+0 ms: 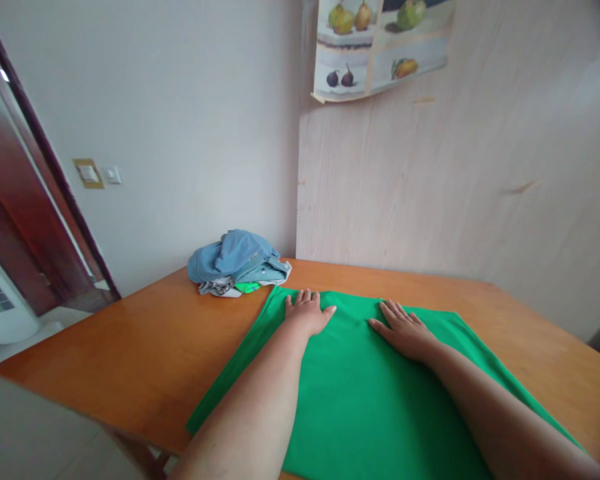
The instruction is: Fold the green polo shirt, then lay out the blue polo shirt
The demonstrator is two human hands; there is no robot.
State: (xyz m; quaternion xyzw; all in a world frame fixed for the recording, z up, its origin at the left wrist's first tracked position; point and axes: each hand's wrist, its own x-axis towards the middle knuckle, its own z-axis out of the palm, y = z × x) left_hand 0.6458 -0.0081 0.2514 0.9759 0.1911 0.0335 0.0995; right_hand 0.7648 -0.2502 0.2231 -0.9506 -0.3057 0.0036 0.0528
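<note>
A green cloth (360, 400) lies smoothed flat in front of me on an orange-brown wooden table (130, 347), its far edge a little short of the wall side. I see both bare hands resting on it, palms down, near that far edge. The left hand (307, 315) is on the far left part of the cloth, its fingers loose and grasping nothing; the right hand (405, 335) lies to its right, well apart, fingers extended and likewise released. Just beyond the cloth's far left corner I make out a crumpled pile of clothes (240, 257), mostly blue and grey with a bit of bright green beneath. Behind the table stands a pale wood panel (405, 187), a sheet of fruit paintings (347, 50) hanging on it. Farther left, I see wall switches (87, 173) and a dark reddish door (30, 227).
</note>
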